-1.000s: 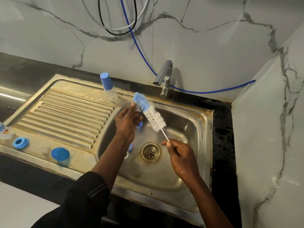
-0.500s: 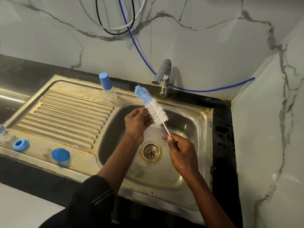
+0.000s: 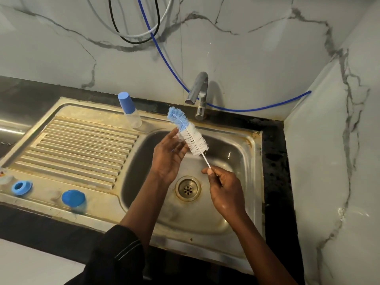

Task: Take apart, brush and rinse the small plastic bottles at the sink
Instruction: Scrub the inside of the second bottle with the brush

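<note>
- Clear bottle body [image 3: 178, 138]: small, see-through and uncapped. It sits at the left fingertips, touching the white bristles above the basin, and the fingers hide most of it.
- Left hand [image 3: 167, 156]: fingers curl round the clear bottle body.
- Brush [image 3: 192, 138]: white bristles with a blue tip. It slants up and away from the right fingers, and the blue tip pokes past the left fingertips toward the tap [image 3: 198, 93].
- Right hand [image 3: 225, 191]: wet. Thumb and forefinger pinch the thin stem below the bristles, and the other fingers fold in.
- Sink [image 3: 254, 153]: the basin lies under both hands, with the drain [image 3: 188, 188] between the wrists. No stream shows at the tap.
- Capped bottle [image 3: 129, 112]: upright with its blue cap on. It stands on the rim beyond and left of the left fingers, well apart from them.
- Blue ring [image 3: 20, 188] and blue cap [image 3: 73, 199]: both lie on the draining board's near edge, far left of the left fingers. The cap is blurred.
- Clear piece [image 3: 4, 178]: at the frame edge, beside the ring.
- Progress, as a judgement: one bottle looks taken apart and brushing is in hand. Rinsing is left, and the capped bottle looks untouched.
- Writing: none is readable. Coloured marks on the edge piece are too small to make out.
</note>
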